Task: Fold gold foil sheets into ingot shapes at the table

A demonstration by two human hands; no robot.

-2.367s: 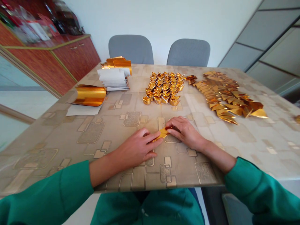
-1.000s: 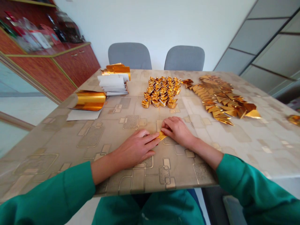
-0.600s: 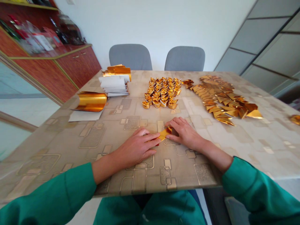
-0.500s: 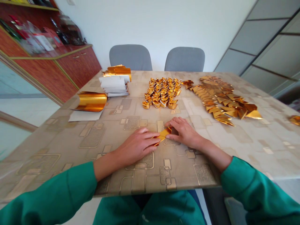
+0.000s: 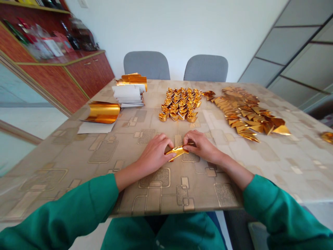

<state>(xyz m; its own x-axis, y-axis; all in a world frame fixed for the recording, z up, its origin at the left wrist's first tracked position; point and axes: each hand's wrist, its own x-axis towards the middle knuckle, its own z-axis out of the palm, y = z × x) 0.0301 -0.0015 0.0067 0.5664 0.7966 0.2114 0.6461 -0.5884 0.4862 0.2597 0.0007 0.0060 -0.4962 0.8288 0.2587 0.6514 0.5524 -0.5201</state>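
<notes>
A piece of folded gold foil paper [image 5: 178,151] sits between my hands, low over the near middle of the table. My left hand [image 5: 155,152] pinches its left end between thumb and fingers. At the other end, my right hand [image 5: 200,146] is closed on the paper too, thumb in front and fingers behind. Parts of the paper are hidden by the fingers. Just beyond stand rows of finished gold paper ingots [image 5: 180,104]. To the right lies a spread of flat, pointed gold paper folds [image 5: 249,113].
Gold foil sheets [image 5: 104,113] lie curled at the left, near a stack of white-backed sheets [image 5: 128,94]. A patterned cloth covers the table [image 5: 104,180]. Two grey chairs [image 5: 147,65] stand at its far side. One gold piece [image 5: 326,136] lies by the right edge.
My left hand has gone from lying flattened over the paper to pinching its left end. The paper now looks narrower and raised along a fold. My right hand has barely shifted.
</notes>
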